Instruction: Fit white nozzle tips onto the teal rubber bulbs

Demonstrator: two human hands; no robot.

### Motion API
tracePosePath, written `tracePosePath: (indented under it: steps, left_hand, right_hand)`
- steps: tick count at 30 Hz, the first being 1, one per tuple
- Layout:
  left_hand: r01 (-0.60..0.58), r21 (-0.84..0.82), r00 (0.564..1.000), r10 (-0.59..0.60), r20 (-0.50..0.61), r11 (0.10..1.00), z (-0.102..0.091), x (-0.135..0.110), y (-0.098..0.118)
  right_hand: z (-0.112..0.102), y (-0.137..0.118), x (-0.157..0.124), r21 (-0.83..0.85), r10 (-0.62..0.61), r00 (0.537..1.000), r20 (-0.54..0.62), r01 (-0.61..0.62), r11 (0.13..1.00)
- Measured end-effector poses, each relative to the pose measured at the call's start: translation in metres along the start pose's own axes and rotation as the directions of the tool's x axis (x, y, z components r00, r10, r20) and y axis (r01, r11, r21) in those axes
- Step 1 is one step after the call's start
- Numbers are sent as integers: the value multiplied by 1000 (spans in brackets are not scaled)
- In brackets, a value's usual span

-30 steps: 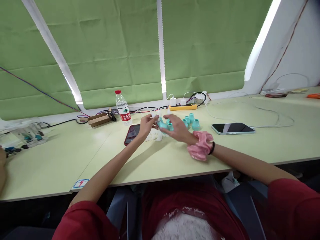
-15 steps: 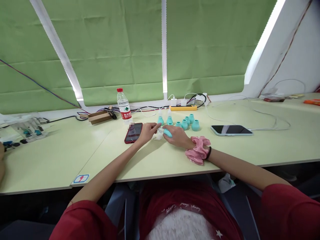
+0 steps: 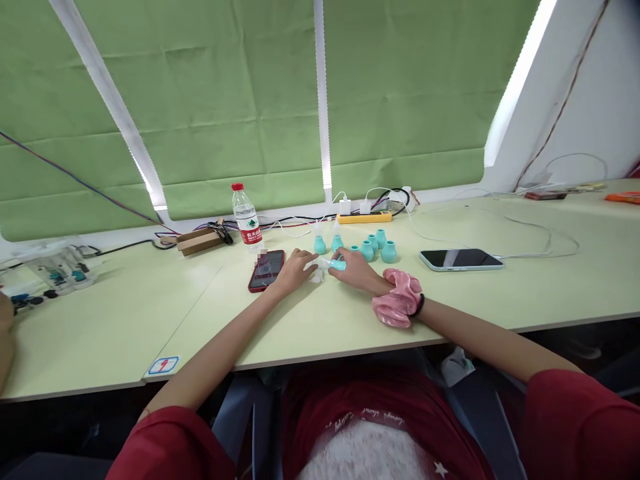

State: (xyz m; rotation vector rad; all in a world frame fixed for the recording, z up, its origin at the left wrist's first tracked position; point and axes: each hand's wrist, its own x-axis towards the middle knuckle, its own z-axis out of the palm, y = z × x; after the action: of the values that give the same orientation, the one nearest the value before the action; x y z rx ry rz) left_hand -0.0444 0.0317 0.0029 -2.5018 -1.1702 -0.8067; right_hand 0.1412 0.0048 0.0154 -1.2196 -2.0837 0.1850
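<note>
Pale table: bearing the work toward its far edge.
Right hand: gripping one bulb between thumb and fingers.
Left hand: reaching the clear nozzle; whether it is pinching, I cannot tell.
Standing teal bulbs: waiting beyond the hands, two wearing clear tips.
Held teal bulb: lying sideways between the hands.
Clear nozzle: seemingly being fitted; the next move is probably calling for alignment and steady pressure.

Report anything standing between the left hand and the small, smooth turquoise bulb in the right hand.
Only small whitish pieces show between the left hand and the turquoise bulb in the right hand; whether any join it is unclear. The upright turquoise bulbs stand beyond that gap.
</note>
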Motion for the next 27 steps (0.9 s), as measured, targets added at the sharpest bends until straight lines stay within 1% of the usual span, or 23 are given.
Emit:
tracePosePath:
  steps: [2,3,6,8,11,14,16,18,21,23,27]
  left_hand:
    - [-22,-17,999,23,29,1000,2,-1,2]
    - [-22,-33,1000,23,19,999,2,-1,3]
    - [-25,-86,997,19,-77,996,-1,-2,9]
    - [-62,-95,990,49,-133,993,-4,-1,13]
    - [-138,-60,983,129,-133,989,-7,0,18]
    - [-152,-23,978,147,-151,988,-7,1,18]
    - [-152,-12,973,148,-180,988,-7,1,17]
    - [-166,-6,970,163,-181,986,-8,1,16]
    - [-183,4,972,181,-151,983,-10,0,15]
    - [-185,17,974,186,-129,983,-12,1,16]
    - [-246,56,966,249,-64,968,-15,3,18]
  right_hand:
    - [1,3,3,81,35,999,7,-35,996]
    - [2,5,4,121,59,998,25,-62,991]
    - [7,11,6,259,125,986,108,-149,954]
    - [11,15,7,336,131,980,148,-175,925]
    - [14,17,7,395,109,982,157,-163,904]
    - [14,16,7,391,84,986,141,-134,911]
    - [12,14,6,360,67,990,122,-107,927]
    - [10,12,5,312,40,996,80,-63,948]
    - [8,10,3,229,-14,1000,3,13,973]
    - [8,10,3,192,-32,999,-17,35,981]
    - [7,10,4,178,-22,999,29,16,984]
